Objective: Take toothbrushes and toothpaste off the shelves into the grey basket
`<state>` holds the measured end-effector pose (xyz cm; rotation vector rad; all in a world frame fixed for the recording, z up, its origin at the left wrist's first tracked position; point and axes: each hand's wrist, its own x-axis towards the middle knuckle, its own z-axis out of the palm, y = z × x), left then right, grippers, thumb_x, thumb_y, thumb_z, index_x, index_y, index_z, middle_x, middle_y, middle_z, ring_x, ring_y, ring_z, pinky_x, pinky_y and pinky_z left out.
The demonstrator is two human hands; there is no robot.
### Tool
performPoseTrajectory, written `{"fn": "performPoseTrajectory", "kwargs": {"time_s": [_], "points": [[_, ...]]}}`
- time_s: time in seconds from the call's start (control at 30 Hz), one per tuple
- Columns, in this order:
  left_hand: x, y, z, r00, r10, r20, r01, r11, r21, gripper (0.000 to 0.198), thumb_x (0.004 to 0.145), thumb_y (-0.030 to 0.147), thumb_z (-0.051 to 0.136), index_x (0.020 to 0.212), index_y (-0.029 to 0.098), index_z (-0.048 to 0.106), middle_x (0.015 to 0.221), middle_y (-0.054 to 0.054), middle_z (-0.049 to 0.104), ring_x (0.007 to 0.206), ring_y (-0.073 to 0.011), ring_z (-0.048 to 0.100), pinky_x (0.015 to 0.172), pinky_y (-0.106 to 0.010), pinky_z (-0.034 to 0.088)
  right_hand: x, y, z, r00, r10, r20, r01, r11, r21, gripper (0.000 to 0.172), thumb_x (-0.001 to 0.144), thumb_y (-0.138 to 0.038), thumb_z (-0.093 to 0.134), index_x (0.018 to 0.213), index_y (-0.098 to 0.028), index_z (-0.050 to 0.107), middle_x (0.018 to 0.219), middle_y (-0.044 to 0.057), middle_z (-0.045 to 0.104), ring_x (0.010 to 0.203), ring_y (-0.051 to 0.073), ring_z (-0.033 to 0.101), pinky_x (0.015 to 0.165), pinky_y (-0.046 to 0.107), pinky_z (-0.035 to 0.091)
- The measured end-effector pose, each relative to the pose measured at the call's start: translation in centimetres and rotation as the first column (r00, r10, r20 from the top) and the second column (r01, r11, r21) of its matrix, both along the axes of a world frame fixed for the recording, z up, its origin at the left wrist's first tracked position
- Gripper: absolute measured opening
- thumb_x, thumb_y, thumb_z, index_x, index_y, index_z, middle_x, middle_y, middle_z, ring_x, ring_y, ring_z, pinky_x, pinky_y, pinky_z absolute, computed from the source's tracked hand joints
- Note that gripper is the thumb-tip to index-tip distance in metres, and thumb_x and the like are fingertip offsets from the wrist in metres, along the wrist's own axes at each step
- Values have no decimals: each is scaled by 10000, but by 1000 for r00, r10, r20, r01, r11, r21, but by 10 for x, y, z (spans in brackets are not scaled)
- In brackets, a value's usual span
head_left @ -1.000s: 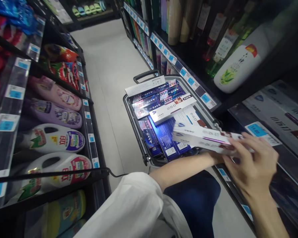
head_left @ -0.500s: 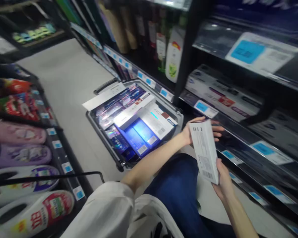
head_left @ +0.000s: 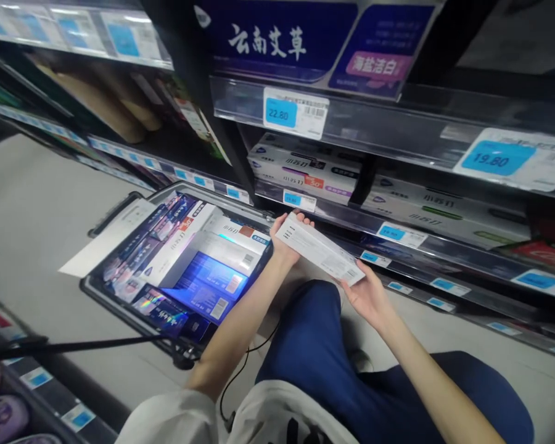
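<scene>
A long white toothpaste box (head_left: 319,250) is held between my two hands above my knees, its printed side with a barcode facing up. My left hand (head_left: 287,240) grips the far left end, fingers curled behind it. At the near right end, my right hand (head_left: 370,296) pinches the box between thumb and fingers. Left of my left forearm stands a shopping basket (head_left: 87,285) packed with blue boxes (head_left: 208,283), dark glossy boxes and white boxes (head_left: 243,240). A white sheet (head_left: 106,237) lies over its left edge.
In front are shelves with price tags (head_left: 296,114) and more white toothpaste boxes (head_left: 305,169). A large dark blue box (head_left: 277,37) sits on the upper shelf. At lower left, another shelf holds purple bottles (head_left: 2,419). A thin black cable (head_left: 224,388) hangs beside my leg.
My view has turned to the right, bringing more of the shelf in. The box has swung from nearly upright to slanting crosswise, with both hands still on it.
</scene>
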<state>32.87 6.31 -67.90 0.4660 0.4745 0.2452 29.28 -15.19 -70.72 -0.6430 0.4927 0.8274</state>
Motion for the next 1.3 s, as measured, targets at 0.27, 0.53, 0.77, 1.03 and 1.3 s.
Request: {"fn": "performPoseTrajectory", "kwargs": {"time_s": [0.27,0.53,0.77,1.03,1.3], "points": [[-5,8,-4,992,-28,125,36,998,-59,263,977,311,400,827,192,580,635,10,490,595,-123,527,766,-294,536,-6,-11,-11,924,290,251,-324,940,107,469,913,-376,612,1316,-149,533,1294,187,652,1040,274,714,657,348,657],[1,13,-9,997,-25,71,28,999,-41,328,987,290,396,722,200,567,593,-1,540,582,-125,564,690,-268,524,3,-8,-7,955,158,253,-165,986,7,230,799,-221,717,1007,-133,674,1031,102,739,921,247,747,626,242,636],[9,12,-16,995,103,12,-100,980,-172,316,952,282,391,803,155,639,652,-20,623,611,-115,609,658,-234,489,9,-6,-2,924,81,373,-38,992,-120,300,733,-234,808,1001,-172,689,1020,58,729,885,231,750,662,262,633],[5,11,-19,999,39,16,-36,989,-141,301,941,234,400,771,162,637,644,-26,629,619,-130,615,737,-276,517,11,-12,-4,552,455,699,135,778,-613,682,593,-301,895,1190,-184,587,1131,79,698,981,230,688,823,351,587],[3,11,-20,993,20,116,-9,995,-100,414,965,279,318,745,159,648,688,-32,634,696,-119,653,876,-262,522,10,-9,-14,-38,573,819,662,628,-409,527,780,-130,709,1275,-234,562,1290,107,656,1205,256,624,1040,455,506]]}}
